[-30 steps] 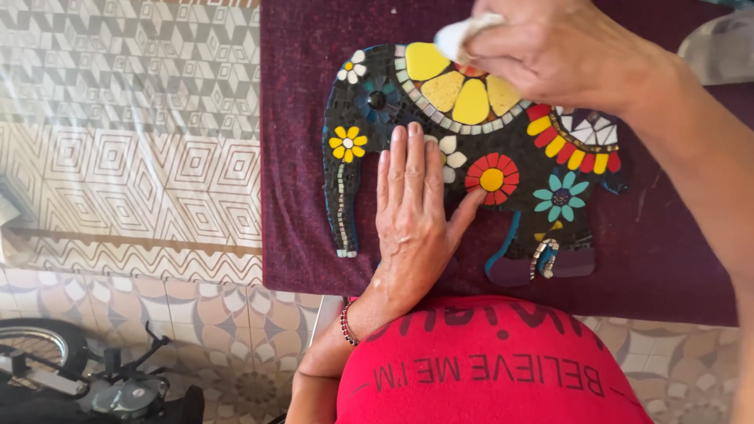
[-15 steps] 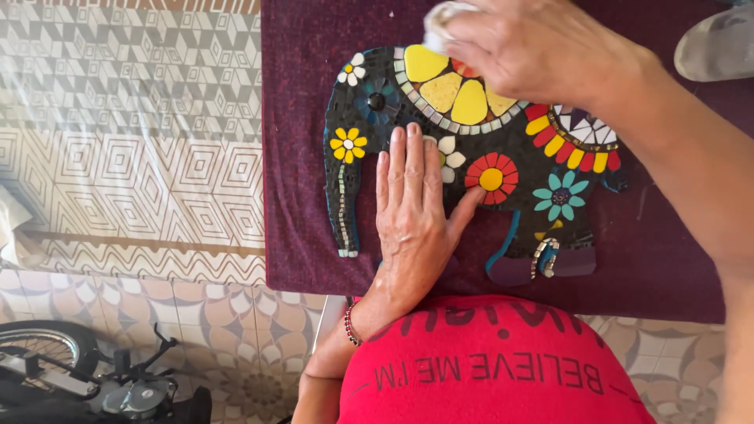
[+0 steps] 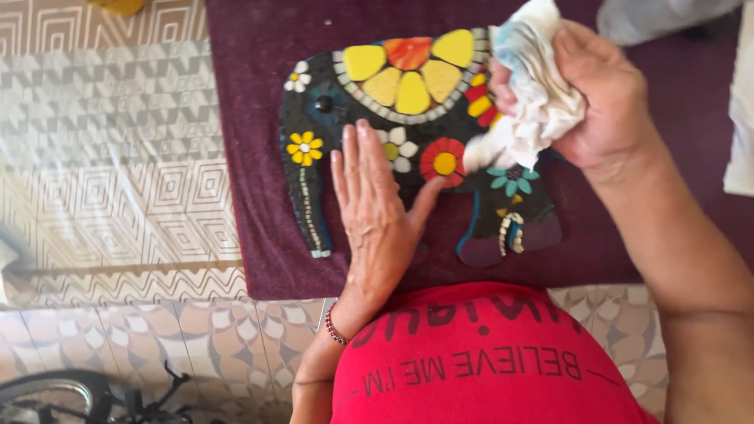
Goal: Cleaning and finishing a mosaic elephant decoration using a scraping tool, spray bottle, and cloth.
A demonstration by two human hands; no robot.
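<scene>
The mosaic elephant [image 3: 408, 133] lay flat on the cloth mat [image 3: 251, 196], trunk toward the left. The left hand [image 3: 377, 212] rested palm-down on its middle, fingers pointing away from the person. The right hand [image 3: 605, 94], at the elephant's right end, pressed a crumpled rag [image 3: 534, 102] onto it.

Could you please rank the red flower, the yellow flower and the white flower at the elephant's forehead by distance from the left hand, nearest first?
From the left hand:
1. Red flower, touching the thumb tip.
2. Yellow flower, just left of the fingers.
3. White flower, farther up by the forehead.
</scene>
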